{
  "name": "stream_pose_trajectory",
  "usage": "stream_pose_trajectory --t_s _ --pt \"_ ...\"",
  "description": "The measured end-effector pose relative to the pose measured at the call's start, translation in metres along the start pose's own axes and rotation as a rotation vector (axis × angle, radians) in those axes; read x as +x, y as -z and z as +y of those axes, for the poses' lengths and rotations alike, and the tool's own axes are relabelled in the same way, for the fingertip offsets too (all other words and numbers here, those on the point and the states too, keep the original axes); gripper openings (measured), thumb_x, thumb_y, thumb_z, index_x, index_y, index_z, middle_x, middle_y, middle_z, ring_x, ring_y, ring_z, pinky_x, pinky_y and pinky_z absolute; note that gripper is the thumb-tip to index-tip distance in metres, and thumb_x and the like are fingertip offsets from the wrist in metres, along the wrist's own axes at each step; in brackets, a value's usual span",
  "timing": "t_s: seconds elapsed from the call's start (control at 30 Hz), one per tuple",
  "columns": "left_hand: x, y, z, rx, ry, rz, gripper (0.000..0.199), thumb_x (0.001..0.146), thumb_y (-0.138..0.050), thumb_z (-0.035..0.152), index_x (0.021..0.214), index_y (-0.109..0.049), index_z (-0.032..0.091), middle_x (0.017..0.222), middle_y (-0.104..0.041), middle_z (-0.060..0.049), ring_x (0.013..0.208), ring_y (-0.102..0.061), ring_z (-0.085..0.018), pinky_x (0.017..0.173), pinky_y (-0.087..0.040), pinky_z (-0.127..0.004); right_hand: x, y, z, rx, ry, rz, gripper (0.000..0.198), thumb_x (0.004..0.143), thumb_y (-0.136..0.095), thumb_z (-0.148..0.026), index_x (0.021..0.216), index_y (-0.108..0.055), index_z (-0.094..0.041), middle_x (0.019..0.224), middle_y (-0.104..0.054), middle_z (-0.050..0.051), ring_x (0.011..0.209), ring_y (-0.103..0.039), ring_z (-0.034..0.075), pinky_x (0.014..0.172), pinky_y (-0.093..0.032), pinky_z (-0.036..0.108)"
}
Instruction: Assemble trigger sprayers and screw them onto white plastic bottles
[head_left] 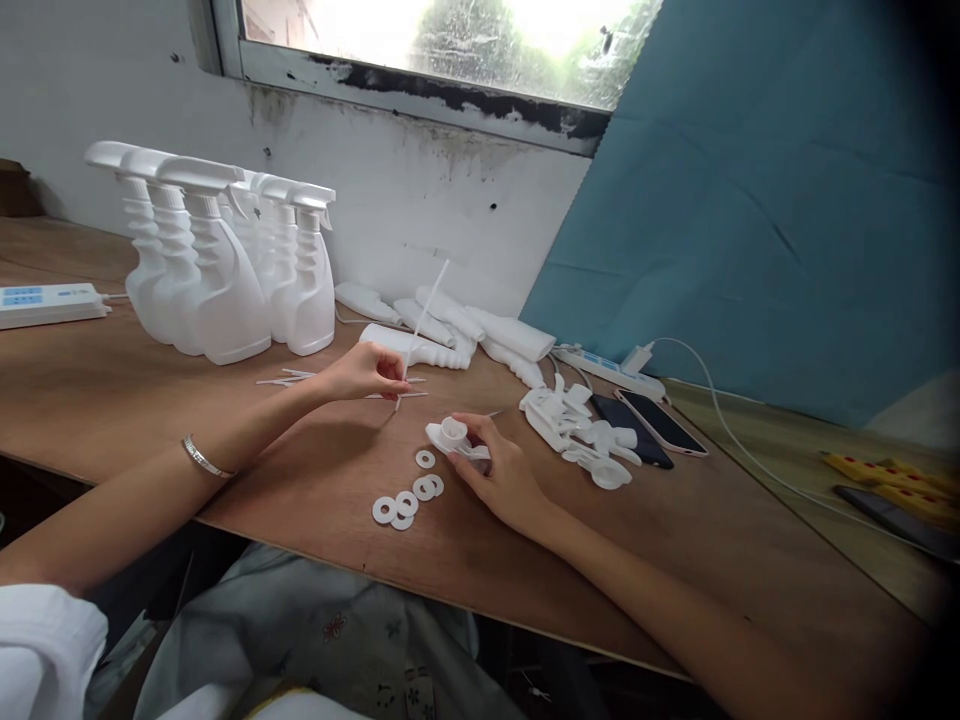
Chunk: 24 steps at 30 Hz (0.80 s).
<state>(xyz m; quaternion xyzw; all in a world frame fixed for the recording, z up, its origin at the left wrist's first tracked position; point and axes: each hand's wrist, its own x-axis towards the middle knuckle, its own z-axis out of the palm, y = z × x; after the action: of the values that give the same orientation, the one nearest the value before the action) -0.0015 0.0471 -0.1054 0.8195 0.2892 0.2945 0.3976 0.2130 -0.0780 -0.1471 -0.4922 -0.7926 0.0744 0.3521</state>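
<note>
My left hand (373, 372) pinches a thin white dip tube (427, 308), which stands tilted above the table. In my right hand (501, 470) is a white spray trigger head (453, 436), its round collar facing up. Several flat white ring washers (406, 503) lie just left of and below that hand. Further tubes (292, 377) rest on the wood behind my left wrist. To the right is a pile of loose spray heads (581, 425). Empty-necked white bottles (420, 345) lie on their sides beyond my left hand.
Upright spray bottles (225, 270) with heads fitted stand at the back left. A power strip (52, 305) lies at far left, another (611, 372) by the blue cloth (750, 200). Phones (660, 422) sit right of the spray heads, near a white cable (716, 400).
</note>
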Motion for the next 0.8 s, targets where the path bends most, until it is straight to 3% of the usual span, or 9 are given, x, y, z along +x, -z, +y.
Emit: stream_pose_trajectory --t_s 0.17,0.3,0.47,0.8 --pt "-0.006 -0.012 0.019 -0.298 -0.043 0.068 0.023 0.066 -0.071 0.03 0.066 -0.06 0.009 0.064 -0.067 -0.005 0.06 -0.063 -0.013 0.06 -0.054 -0.024 0.002 0.001 -0.002 0.061 -0.009 -0.032 0.032 0.081 -0.051 -0.021 0.113 -0.045 -0.024 0.106 -0.06 0.003 0.092 -0.058 0.017 0.076 -0.049 0.031" --pt "-0.014 -0.026 0.035 -0.431 -0.128 0.065 0.022 0.065 -0.073 0.027 0.066 -0.061 0.008 0.061 -0.067 -0.005 0.057 -0.064 -0.013 0.056 -0.055 -0.023 0.002 0.001 -0.003 0.129 0.022 -0.089 0.035 0.081 -0.052 -0.021 0.115 -0.043 -0.024 0.11 -0.059 0.003 0.098 -0.057 0.017 0.082 -0.047 0.032" --pt "-0.018 -0.035 0.039 -0.441 -0.147 0.046 0.019 0.063 -0.074 0.021 0.066 -0.061 0.007 0.06 -0.066 -0.004 0.056 -0.063 -0.011 0.055 -0.055 -0.019 0.001 0.0 -0.003 0.174 0.044 -0.118 0.036 0.082 -0.053 -0.022 0.116 -0.043 -0.025 0.112 -0.058 0.003 0.096 -0.058 0.017 0.083 -0.047 0.032" --pt "-0.015 -0.033 0.036 -0.4 -0.194 0.153 0.018 0.063 -0.073 0.022 0.065 -0.063 0.007 0.06 -0.063 -0.002 0.054 -0.06 -0.009 0.054 -0.053 -0.019 0.001 -0.002 0.0 0.179 0.022 -0.13 0.037 0.082 -0.053 -0.023 0.117 -0.042 -0.025 0.113 -0.057 0.004 0.1 -0.055 0.017 0.083 -0.046 0.032"
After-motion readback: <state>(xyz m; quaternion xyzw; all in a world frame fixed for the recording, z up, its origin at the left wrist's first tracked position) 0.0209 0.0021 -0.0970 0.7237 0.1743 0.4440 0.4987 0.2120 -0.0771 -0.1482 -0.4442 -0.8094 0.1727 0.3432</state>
